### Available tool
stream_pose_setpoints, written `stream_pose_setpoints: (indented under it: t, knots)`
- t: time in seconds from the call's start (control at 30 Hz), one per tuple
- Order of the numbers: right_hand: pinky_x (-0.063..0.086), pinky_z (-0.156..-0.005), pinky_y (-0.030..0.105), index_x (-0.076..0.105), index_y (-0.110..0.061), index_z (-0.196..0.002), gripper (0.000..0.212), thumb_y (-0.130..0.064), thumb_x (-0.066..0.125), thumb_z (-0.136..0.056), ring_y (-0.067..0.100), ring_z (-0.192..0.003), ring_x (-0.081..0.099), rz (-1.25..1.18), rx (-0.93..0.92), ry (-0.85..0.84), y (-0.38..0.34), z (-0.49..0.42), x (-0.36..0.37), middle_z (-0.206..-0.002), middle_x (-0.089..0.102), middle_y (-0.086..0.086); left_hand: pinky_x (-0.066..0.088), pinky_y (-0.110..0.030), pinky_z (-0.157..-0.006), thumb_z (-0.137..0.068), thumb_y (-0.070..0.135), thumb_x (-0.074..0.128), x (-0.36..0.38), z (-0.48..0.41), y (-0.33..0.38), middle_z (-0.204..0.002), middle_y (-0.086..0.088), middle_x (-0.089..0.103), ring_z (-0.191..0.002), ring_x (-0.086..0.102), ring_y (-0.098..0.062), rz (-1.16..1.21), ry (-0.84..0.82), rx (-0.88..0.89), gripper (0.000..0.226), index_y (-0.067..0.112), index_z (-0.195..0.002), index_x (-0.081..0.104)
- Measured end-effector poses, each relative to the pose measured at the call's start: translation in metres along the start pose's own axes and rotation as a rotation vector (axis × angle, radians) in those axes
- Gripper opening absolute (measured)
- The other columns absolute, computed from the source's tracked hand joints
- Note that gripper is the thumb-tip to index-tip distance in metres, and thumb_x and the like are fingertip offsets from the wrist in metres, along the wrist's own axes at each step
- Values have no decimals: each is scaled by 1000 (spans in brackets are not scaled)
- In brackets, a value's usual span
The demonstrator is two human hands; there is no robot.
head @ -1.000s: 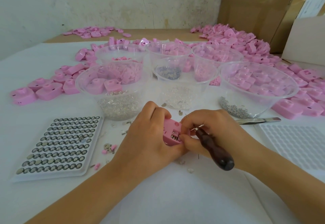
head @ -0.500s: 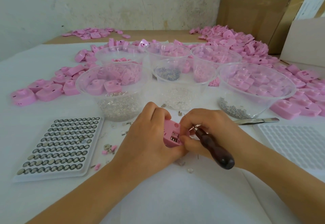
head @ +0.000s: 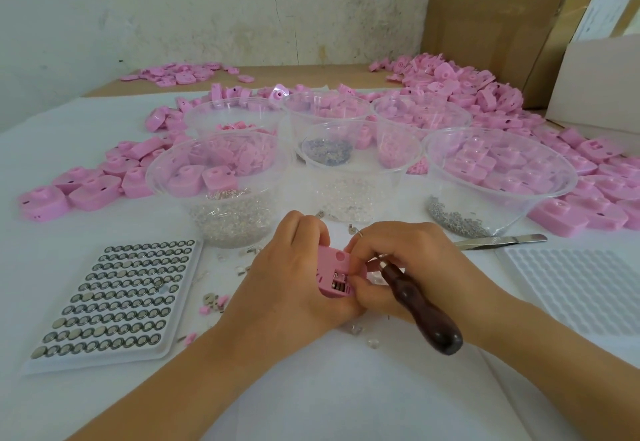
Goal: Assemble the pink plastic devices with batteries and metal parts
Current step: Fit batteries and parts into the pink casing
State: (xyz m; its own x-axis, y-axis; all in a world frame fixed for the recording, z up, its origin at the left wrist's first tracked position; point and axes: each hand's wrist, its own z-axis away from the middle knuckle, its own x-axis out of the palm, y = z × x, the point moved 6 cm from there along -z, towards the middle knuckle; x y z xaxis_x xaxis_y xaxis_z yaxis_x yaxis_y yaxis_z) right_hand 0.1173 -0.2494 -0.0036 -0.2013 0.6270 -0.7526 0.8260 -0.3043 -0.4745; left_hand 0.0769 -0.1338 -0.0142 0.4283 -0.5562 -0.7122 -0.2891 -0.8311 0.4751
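Observation:
My left hand (head: 294,274) grips a pink plastic device (head: 334,272) just above the white table sheet, its open compartment with metal contacts facing me. My right hand (head: 408,267) holds a dark wooden-handled tool (head: 420,312) while its fingertips press at the device's compartment. The tool's tip is hidden behind my fingers. A tray of button batteries (head: 110,298) lies at the left. Clear bowls hold metal parts: one at the left (head: 221,191), one in the middle (head: 360,177), one at the right (head: 498,181).
Loose pink devices (head: 450,91) are heaped across the back and both sides of the table. Steel tweezers (head: 498,241) lie right of my hands, beside an empty white cell tray (head: 575,288). Small metal and pink bits (head: 213,302) are scattered near the battery tray. Cardboard boxes stand at the back right.
My hands stay on the device; the right fingers have shifted slightly at the compartment. The camera has dipped a little.

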Motion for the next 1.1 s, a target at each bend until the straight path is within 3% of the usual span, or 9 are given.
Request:
stream_pose_setpoints:
  t: [0.17,0.3,0.47,0.57,0.7,0.77,0.87,0.97,1.1]
  knots:
    - [54,-69,31,64,-27,-83,14,-36,57,-74,8,-81,66,-133,101,138,5,3,-10,-85,68,-7,42,-15,-56,-56,54,72,-5,2,-2,-80,8,42,-82,44,-6,79,68,-18,53,21,-82,40]
    - [46,-66,14,69,-21,-82,25,-38,51,-84,5,-75,62,-191,50,377,-3,4,-30,-77,63,-15,46,-19,-58,-48,70,65,-11,1,-9,-85,12,54,-83,52,-3,245,117,-159,56,34,-79,35]
    - [52,-65,33,64,-25,-92,26,-22,42,-77,12,-66,59,-337,-9,417,-12,9,-29,-70,60,-1,43,-5,-56,-38,69,68,-18,-1,-11,-85,21,54,-81,54,12,367,163,-263,62,41,-87,40]
    - [49,-63,18,49,-27,-84,14,-19,46,-73,12,-64,63,-355,14,426,-12,12,-28,-74,65,-1,43,-7,-45,-45,68,68,-13,-1,-13,-88,19,55,-75,58,9,495,83,-310,56,45,-92,50]
    - [47,-65,12,47,-27,-80,10,-19,50,-75,10,-69,66,-387,15,469,-9,13,-28,-78,67,-7,55,-26,-59,-66,43,79,-1,1,-16,-98,15,61,-72,63,-3,739,-35,-381,36,51,-97,62]
    - [49,-61,15,48,-28,-81,8,-21,51,-77,11,-68,66,-383,17,469,-7,13,-27,-79,67,-5,54,-30,-63,-68,32,69,2,1,-18,-99,10,66,-77,66,-8,813,-62,-402,32,48,-95,65]
    - [52,-53,30,49,-29,-82,6,-26,53,-79,14,-64,65,-390,59,446,-3,12,-23,-78,67,-3,54,-18,-63,-67,32,67,4,0,-20,-101,10,70,-88,67,-4,888,-40,-417,32,43,-97,68]
    - [55,-59,34,51,-32,-83,6,-29,56,-82,18,-71,67,-411,85,444,2,11,-20,-80,68,-3,48,-9,-68,-67,37,68,6,0,-23,-103,12,70,-95,65,-1,941,-35,-455,33,37,-100,68]
    - [57,-62,47,61,-24,-90,10,-33,58,-88,36,-73,65,-552,87,392,4,8,-13,-81,65,11,50,-21,-59,-70,46,69,9,0,-17,-98,2,72,-86,67,-9,950,-139,-436,32,35,-100,71]
